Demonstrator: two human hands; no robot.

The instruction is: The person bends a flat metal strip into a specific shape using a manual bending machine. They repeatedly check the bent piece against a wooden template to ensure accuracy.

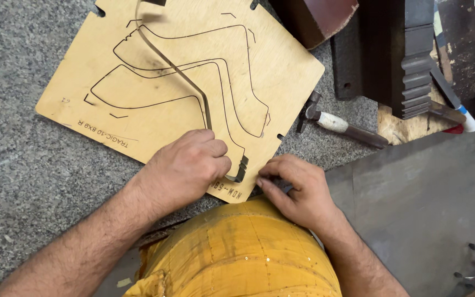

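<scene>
Closest to the camera is a yellow cloth (243, 250) over the person's lap. Just past it, the left hand (191, 162) is curled shut, pinching the near end of a thin metal strip (174, 66). The right hand (298, 190) sits just beside it, its fingers pinched on the near corner of the wooden board (72, 93). The board lies flat on the grey stone bench (23, 165). It has curvy slots cut in it. The strip stands on its edge in a slot. Its long side runs from the left hand up and away to the board's far edge, bending on the way. A hammer (342, 126) lies to the right, near the board. Dark metal blocks (408, 55) sit farther back.
</scene>
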